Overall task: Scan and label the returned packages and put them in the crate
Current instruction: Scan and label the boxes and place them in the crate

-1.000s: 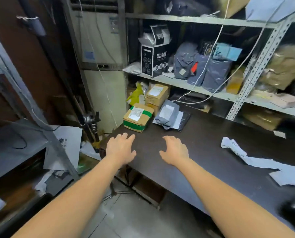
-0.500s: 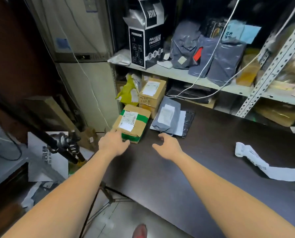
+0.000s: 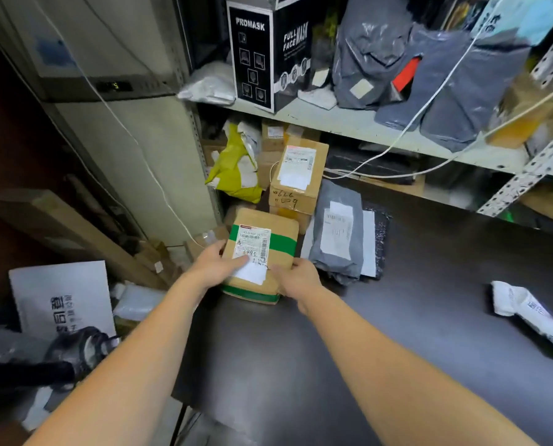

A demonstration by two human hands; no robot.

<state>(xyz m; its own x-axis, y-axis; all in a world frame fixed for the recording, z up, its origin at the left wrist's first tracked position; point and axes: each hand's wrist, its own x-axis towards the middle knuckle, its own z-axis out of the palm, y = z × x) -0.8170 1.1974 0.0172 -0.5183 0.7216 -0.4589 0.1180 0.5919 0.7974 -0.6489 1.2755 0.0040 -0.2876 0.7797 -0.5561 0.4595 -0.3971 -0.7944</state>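
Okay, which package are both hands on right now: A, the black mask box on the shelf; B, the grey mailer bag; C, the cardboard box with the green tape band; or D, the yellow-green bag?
C: the left hand and the right hand grip the near end of the green-taped box, one at each side; the grey mailer lies beside it.
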